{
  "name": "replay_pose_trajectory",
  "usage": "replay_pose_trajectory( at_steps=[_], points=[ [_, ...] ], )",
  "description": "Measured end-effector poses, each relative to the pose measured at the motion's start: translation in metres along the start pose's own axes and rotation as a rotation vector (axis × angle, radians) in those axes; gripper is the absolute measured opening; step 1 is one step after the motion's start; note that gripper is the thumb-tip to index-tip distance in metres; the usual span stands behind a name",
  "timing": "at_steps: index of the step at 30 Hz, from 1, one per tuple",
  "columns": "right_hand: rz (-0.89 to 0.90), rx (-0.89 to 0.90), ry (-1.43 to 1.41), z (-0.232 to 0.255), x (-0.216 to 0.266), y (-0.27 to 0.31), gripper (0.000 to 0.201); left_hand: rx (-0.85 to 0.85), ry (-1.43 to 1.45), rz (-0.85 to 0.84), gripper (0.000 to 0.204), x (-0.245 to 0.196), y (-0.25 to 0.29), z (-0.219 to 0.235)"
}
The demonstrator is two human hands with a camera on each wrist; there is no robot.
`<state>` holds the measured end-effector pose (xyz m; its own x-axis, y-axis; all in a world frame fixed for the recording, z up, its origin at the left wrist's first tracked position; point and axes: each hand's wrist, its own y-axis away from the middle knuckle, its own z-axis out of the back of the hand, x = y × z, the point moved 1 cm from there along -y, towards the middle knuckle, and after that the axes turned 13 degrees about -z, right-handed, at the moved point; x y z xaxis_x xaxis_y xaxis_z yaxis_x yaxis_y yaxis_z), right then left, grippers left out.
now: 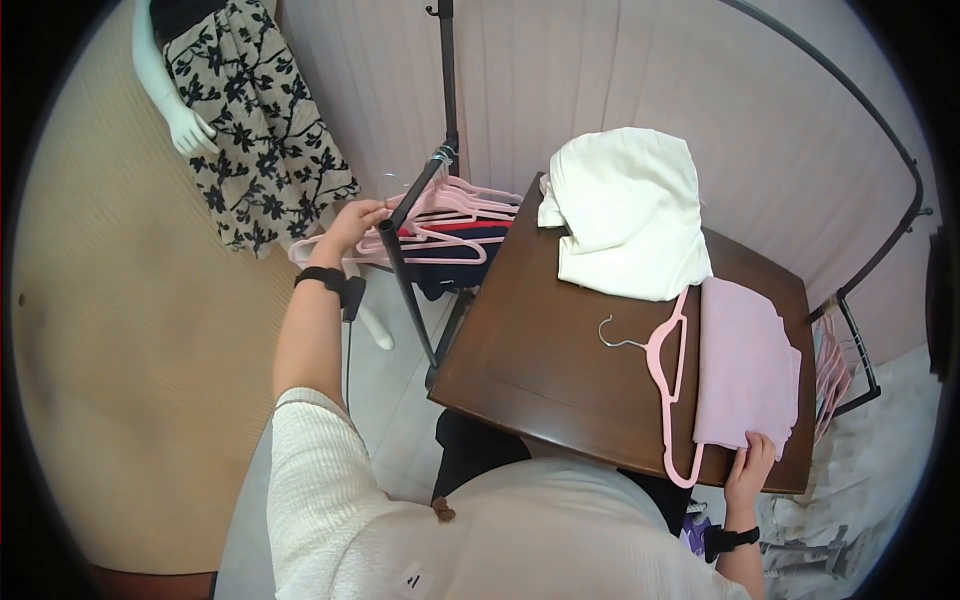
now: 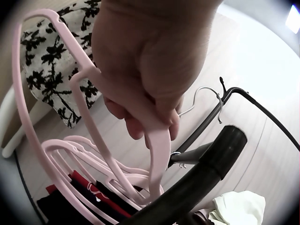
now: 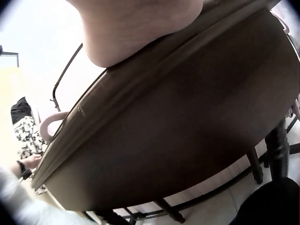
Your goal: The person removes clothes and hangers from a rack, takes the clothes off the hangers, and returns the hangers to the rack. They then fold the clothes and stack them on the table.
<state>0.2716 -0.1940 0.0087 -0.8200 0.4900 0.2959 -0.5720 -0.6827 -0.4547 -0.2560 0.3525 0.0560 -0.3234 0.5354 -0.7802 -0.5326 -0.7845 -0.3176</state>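
Two hands at work: left hand (image 2: 145, 70) grips a pink hanger (image 2: 157, 150) at the rail (image 1: 405, 255), right hand (image 1: 750, 470) rests open-fingered on the pink top (image 1: 745, 370); freeing that hanger looks next.

A tabletop (image 1: 560, 370) stands before the person. On its far side lies a folded top (image 1: 628, 212); nearer and to the right lies a folded cloth (image 1: 745, 370), with a hanger (image 1: 668, 380) just left of it. The right hand (image 1: 750, 470) rests on the cloth's near corner. Left of the tabletop a rack rail (image 1: 405, 235) carries hangers (image 1: 450, 215), where the left hand (image 1: 352, 222) grips one. Farther left stands a mannequin (image 1: 170, 90) in a skirt (image 1: 255, 130).
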Motion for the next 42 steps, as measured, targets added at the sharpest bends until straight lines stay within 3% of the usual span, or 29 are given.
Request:
replay_pose_trajectory(
  at_steps=[2, 3, 6, 10, 12, 15, 17, 18, 20, 22, 25, 27, 29, 30, 31, 32, 34, 35, 37, 38, 40, 41, 42],
  points=[
    [0.003, -0.011, 0.008, 0.0, 0.001, 0.0, 0.026, -0.015, 0.023, -0.068, 0.018, 0.002, -0.015, -0.012],
    [0.0, 0.002, 0.001, 0.001, 0.002, 0.0, 0.026, 0.036, 0.095, 0.084, 0.016, 0.005, -0.019, -0.013],
    [0.002, 0.013, 0.003, 0.0, 0.001, -0.001, 0.026, -0.035, 0.214, 0.107, 0.016, 0.002, -0.029, -0.027],
    [-0.01, 0.023, 0.021, -0.001, 0.0, -0.001, 0.027, 0.01, 0.382, 0.152, 0.019, 0.013, -0.039, -0.038],
    [-0.011, 0.023, 0.024, -0.001, 0.001, -0.001, 0.027, -0.05, 0.281, 0.163, 0.02, 0.029, -0.045, -0.043],
    [-0.017, 0.027, 0.024, 0.0, 0.004, -0.002, 0.027, -0.055, 0.394, 0.2, 0.021, 0.046, -0.053, -0.047],
    [-0.024, 0.034, 0.025, 0.002, 0.005, -0.002, 0.027, -0.083, -0.024, 0.049, 0.021, 0.065, -0.053, -0.043],
    [-0.018, 0.034, 0.034, 0.003, 0.007, -0.002, 0.027, -0.079, -0.021, 0.051, 0.021, 0.068, -0.05, -0.039],
    [-0.013, 0.033, 0.045, 0.003, 0.008, -0.002, 0.026, -0.45, -0.167, -0.141, 0.02, 0.047, -0.04, -0.024],
    [-0.011, 0.027, 0.047, 0.003, 0.007, -0.002, 0.026, -0.75, -0.107, -0.219, 0.02, 0.027, -0.026, -0.007],
    [-0.006, 0.017, 0.036, 0.001, 0.005, -0.002, 0.027, -0.882, -0.003, -0.317, 0.024, -0.068, 0.013, -0.029],
    [-0.005, 0.021, 0.035, 0.002, 0.006, -0.002, 0.027, -0.668, 0.382, -0.32, 0.026, -0.106, 0.027, -0.07],
    [-0.005, 0.024, 0.034, 0.003, 0.007, -0.002, 0.026, -0.488, 0.578, -0.006, 0.035, -0.123, 0.027, -0.116],
    [-0.004, 0.02, 0.033, 0.003, 0.007, -0.002, 0.026, -0.399, 0.632, 0.156, 0.042, -0.111, 0.02, -0.134],
    [-0.004, 0.015, 0.031, 0.003, 0.007, -0.002, 0.026, -0.303, 0.57, 0.319, 0.072, -0.125, 0.011, -0.142],
    [-0.004, 0.014, 0.032, 0.002, 0.006, -0.001, 0.026, -0.303, 0.57, 0.318, 0.072, -0.097, -0.01, -0.148],
    [0.0, -0.003, 0.018, 0.001, 0.004, 0.0, 0.026, -0.56, 0.157, 0.683, 0.075, -0.014, -0.059, -0.165],
    [-0.001, -0.005, 0.019, 0.001, 0.004, 0.0, 0.026, -0.559, 0.158, 0.682, 0.075, -0.029, -0.067, -0.159],
    [-0.004, -0.011, 0.012, 0.001, 0.004, 0.0, 0.025, -0.929, 0.236, 0.918, 0.076, -0.054, -0.076, -0.15],
    [-0.008, -0.017, 0.011, 0.001, 0.004, 0.0, 0.025, -0.926, 0.237, 0.912, 0.076, -0.054, -0.079, -0.15],
    [0.002, -0.033, 0.016, 0.002, 0.004, 0.0, 0.026, -0.687, 0.345, 0.672, 0.078, -0.042, -0.085, -0.149],
    [-0.005, -0.034, 0.016, 0.002, 0.005, 0.001, 0.026, -0.608, 0.471, 0.496, 0.076, 0.026, -0.11, -0.152],
    [-0.008, -0.029, 0.006, 0.003, 0.006, 0.001, 0.026, -0.601, 0.47, 0.494, 0.076, 0.021, -0.111, -0.154]
  ],
)
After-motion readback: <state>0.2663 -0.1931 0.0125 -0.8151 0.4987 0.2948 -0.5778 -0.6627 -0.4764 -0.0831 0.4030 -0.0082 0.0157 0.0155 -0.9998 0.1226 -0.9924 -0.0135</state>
